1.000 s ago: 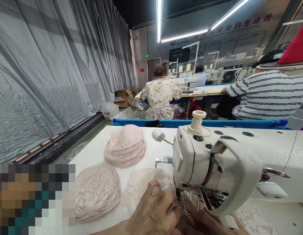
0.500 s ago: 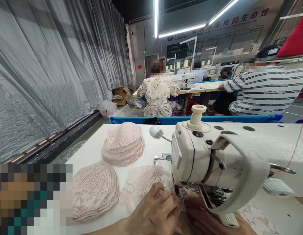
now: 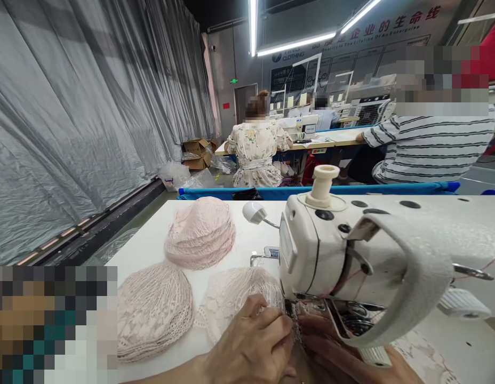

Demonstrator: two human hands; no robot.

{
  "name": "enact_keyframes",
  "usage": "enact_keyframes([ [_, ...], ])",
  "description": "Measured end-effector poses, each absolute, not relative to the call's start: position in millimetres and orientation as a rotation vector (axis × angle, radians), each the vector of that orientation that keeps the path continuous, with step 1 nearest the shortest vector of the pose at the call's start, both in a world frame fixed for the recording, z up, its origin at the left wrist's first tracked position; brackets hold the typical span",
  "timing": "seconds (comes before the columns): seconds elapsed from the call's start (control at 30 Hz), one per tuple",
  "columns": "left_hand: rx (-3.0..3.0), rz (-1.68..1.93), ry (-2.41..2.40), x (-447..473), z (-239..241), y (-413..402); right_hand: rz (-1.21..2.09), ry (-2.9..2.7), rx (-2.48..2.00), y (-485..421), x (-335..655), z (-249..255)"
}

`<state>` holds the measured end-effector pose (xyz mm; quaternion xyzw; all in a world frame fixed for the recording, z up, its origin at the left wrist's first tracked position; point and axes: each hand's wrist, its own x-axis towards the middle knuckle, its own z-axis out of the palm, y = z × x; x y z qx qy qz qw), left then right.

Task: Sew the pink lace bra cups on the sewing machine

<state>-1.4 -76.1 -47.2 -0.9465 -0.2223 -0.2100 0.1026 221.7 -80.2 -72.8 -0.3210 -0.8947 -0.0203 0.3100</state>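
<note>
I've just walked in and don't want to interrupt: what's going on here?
A person sits at a sewing machine, left hand on a piece of lace beside the needle area. The right hand is opposite, partly hidden by the machine. Two lace stacks, one nearer, one farther, lie on the table.

Free desk [image 3: 241, 248] separates the back stack [image 3: 201, 233] and machine [image 3: 303, 250]; the lamp [image 3: 254, 212] juts in. The machine overhangs the right hand [image 3: 331, 346].
</note>
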Motion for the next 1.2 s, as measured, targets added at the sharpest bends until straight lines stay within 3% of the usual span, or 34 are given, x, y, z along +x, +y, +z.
enact_keyframes([
  [1.2, -2.806, -0.602, -0.708, 1.6, -39.0, -84.2, -0.238, -2.480, -0.881, -84.0, 223.9, -59.6],
])
